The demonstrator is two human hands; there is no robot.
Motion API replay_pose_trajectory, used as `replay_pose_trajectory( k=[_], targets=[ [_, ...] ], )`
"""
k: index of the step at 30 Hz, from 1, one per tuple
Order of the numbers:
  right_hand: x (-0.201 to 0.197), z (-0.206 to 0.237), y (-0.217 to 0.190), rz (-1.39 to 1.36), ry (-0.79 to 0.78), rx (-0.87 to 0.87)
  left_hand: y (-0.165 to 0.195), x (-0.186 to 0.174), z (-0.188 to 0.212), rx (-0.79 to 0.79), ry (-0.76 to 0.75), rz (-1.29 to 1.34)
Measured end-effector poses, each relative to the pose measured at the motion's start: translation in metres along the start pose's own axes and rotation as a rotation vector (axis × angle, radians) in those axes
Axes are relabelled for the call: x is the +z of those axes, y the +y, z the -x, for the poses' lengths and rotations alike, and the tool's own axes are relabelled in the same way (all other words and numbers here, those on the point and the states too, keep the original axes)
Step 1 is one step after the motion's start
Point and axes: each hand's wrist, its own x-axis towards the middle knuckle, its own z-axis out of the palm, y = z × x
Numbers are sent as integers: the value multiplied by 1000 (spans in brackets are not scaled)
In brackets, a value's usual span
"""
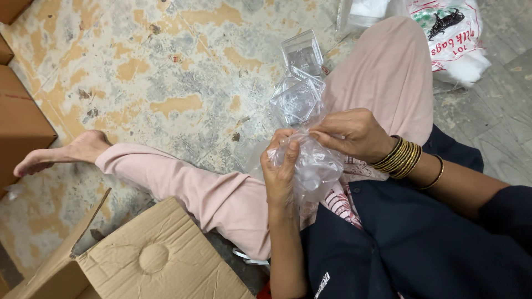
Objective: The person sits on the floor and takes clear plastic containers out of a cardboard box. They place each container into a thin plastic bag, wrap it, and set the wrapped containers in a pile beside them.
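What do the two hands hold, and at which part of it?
Both hold one crumpled clear plastic bag. The left hand grips its left side; the right hand pinches its upper edge with the fingertips.

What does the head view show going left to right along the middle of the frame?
Brown cardboard box → bare foot → left hand → crumpled clear plastic bag → right hand → gold bangles.

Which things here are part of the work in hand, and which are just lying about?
In hand:
- clear plastic bag, held by left hand and right hand
- clear plastic cases on the floor just ahead

Lying about:
- open cardboard box
- brown boxes at left
- white printed bag
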Motion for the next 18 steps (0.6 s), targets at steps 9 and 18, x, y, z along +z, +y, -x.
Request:
replay_pose_trajectory(
  k=[9, 18],
  targets=[
    [-8, 1, -3, -91, 19, 36, 4, 15, 0, 39, 72, -73],
    [-7, 6, -4, -103, 44, 26, -3, 11, 1, 78, -17, -97]
  ],
)
